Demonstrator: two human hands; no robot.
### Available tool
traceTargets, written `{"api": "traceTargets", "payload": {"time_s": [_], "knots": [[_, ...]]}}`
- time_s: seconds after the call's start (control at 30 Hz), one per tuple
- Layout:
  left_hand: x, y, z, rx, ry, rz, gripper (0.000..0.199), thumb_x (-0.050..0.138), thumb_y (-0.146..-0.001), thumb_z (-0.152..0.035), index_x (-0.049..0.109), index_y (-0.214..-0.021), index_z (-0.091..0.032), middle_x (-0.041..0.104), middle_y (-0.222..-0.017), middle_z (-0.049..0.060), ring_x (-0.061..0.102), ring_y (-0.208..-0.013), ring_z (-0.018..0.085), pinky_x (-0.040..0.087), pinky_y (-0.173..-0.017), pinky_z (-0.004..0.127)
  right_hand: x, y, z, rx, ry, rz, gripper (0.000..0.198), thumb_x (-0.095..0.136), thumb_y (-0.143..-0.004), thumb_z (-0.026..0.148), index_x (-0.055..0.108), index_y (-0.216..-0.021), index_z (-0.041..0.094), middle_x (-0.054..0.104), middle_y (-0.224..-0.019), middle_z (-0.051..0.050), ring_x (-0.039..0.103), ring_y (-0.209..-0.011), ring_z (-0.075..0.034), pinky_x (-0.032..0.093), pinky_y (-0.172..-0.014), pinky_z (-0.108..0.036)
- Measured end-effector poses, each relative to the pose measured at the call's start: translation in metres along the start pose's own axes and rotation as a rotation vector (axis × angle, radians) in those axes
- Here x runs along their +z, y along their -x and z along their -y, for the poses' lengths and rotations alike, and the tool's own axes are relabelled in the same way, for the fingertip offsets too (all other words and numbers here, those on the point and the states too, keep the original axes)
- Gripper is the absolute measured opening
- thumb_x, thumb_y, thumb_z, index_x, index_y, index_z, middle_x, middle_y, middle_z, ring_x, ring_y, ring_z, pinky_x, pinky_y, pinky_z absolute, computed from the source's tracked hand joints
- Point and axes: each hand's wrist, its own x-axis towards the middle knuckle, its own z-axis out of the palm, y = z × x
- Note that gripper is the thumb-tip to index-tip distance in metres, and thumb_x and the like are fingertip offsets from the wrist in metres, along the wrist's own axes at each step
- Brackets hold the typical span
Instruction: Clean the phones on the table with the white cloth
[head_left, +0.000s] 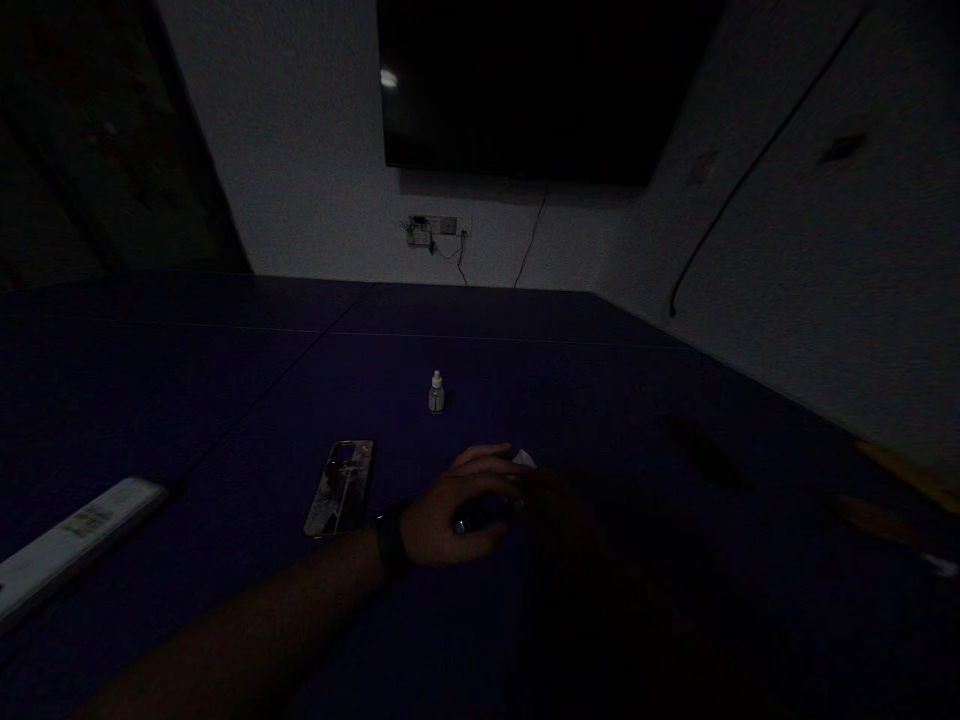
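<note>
Black handheld object [477, 514], dark blue surface [375, 375], white bottle cap [436, 381].

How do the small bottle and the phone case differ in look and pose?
The small bottle stands upright, while the phone case lies flat. The small bottle is pale with a white cap; the phone case is dark and patterned. The small bottle is narrower than the phone case. Both rest on the dark blue surface.

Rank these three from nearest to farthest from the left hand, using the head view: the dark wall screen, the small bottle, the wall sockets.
1. Small bottle: upright, a little beyond the left hand.
2. Wall sockets: low on the far wall.
3. Dark wall screen: higher on that wall.
</note>
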Motion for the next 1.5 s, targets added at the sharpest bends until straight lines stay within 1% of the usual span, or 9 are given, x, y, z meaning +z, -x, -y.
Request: {"api": "traceTargets", "payload": {"time_s": [0.1, 0.27, 0.4, 0.7, 0.87, 1.1, 1.2, 1.33, 1.5], "knots": [[0.001, 0.002, 0.005, 0.041, 0.046, 0.012, 0.038, 0.07, -0.079, -0.022, 0.062, -0.116, -0.019, 0.065, -0.13, 0.013, 0.052, -0.134, 0.033, 0.038, -0.114, 0.055, -0.031, -0.002, -0.004, -0.003, -0.053, -0.038, 0.024, 0.05, -0.099, 0.038, 0.07, -0.108, 0.031, 0.074, -0.105, -0.006, 0.071, -0.099, -0.026, 0.061, -0.086, -0.042], [0.003, 0.01, 0.005, -0.087, 0.133, 0.11, 0.041, 0.069, -0.079, -0.021, 0.059, -0.119, -0.019, 0.071, -0.117, 0.011, 0.066, -0.114, 0.027, 0.05, -0.102, 0.046, -0.085, -0.015, 0.01, 0.217, -0.131, -0.288, 0.028, 0.067, -0.089, 0.034, 0.064, -0.116, 0.028, 0.068, -0.117, -0.008, 0.068, -0.105, -0.026, 0.06, -0.083, -0.038], [0.005, 0.015, 0.002, -0.222, 0.158, 0.124, 0.038, 0.068, -0.078, -0.02, 0.059, -0.115, -0.018, 0.072, -0.109, 0.01, 0.07, -0.094, 0.023, 0.055, -0.082, 0.035, -0.102, -0.028, 0.028, 0.145, -0.226, -0.187, 0.024, 0.059, -0.091, 0.023, 0.065, -0.114, 0.029, 0.067, -0.116, -0.006, 0.068, -0.104, -0.023, 0.058, -0.08, -0.032], [0.01, 0.023, 0.009, -0.258, 0.267, 0.093, 0.033, 0.069, -0.076, -0.027, 0.061, -0.106, -0.016, 0.068, -0.091, 0.004, 0.061, -0.077, 0.017, 0.052, -0.071, 0.027, -0.077, -0.042, 0.047, -0.278, -0.338, 0.132, 0.045, 0.045, -0.087, 0.008, 0.057, -0.128, 0.024, 0.067, -0.119, -0.01, 0.065, -0.111, -0.023, 0.055, -0.092, -0.039], [0.015, 0.029, 0.016, -0.253, 0.329, 0.079, 0.033, 0.071, -0.081, -0.034, 0.061, -0.107, -0.015, 0.064, -0.084, 0.001, 0.058, -0.069, 0.014, 0.049, -0.065, 0.024, -0.06, -0.032, 0.04, -0.33, -0.143, 0.032, 0.037, 0.059, -0.092, 0.021, 0.06, -0.129, 0.024, 0.067, -0.109, -0.009, 0.065, -0.099, -0.022, 0.057, -0.082, -0.034], [0.018, 0.029, 0.026, -0.236, 0.448, 0.074, 0.058, 0.072, -0.082, -0.062, 0.063, -0.115, -0.015, 0.068, -0.098, 0.008, 0.064, -0.091, 0.023, 0.05, -0.084, 0.033, -0.062, -0.026, 0.027, -0.387, 0.022, -0.023, 0.03, 0.048, -0.1, 0.023, 0.07, -0.121, 0.025, 0.068, -0.085, -0.004, 0.064, -0.077, -0.018, 0.054, -0.068, -0.029], [0.015, 0.027, 0.027, -0.214, 0.505, 0.075, 0.076, 0.067, -0.076, -0.077, 0.062, -0.119, -0.015, 0.068, -0.104, 0.011, 0.065, -0.098, 0.027, 0.049, -0.088, 0.038, -0.064, -0.022, 0.029, -0.396, 0.089, -0.018, 0.03, 0.049, -0.1, 0.022, 0.07, -0.121, 0.027, 0.069, -0.087, -0.004, 0.065, -0.079, -0.018, 0.054, -0.069, -0.029], [0.015, 0.026, 0.027, -0.193, 0.561, 0.062, 0.101, 0.034, -0.073, -0.098, 0.066, -0.114, -0.011, 0.069, -0.102, 0.016, 0.065, -0.096, 0.031, 0.049, -0.087, 0.042, -0.061, -0.021, 0.035, -0.378, 0.077, -0.06, 0.031, 0.057, -0.095, 0.021, 0.069, -0.123, 0.027, 0.069, -0.093, -0.004, 0.065, -0.083, -0.019, 0.053, -0.071, -0.03], [0.018, 0.025, 0.028, -0.208, 0.577, 0.02, 0.097, 0.024, -0.081, -0.095, 0.068, -0.103, -0.011, 0.07, -0.095, 0.014, 0.065, -0.089, 0.027, 0.05, -0.082, 0.037, -0.058, -0.028, 0.046, -0.366, 0.026, -0.095, 0.03, 0.054, -0.096, 0.021, 0.064, -0.123, 0.026, 0.067, -0.12, -0.008, 0.062, -0.11, -0.024, 0.051, -0.089, -0.039]]}}
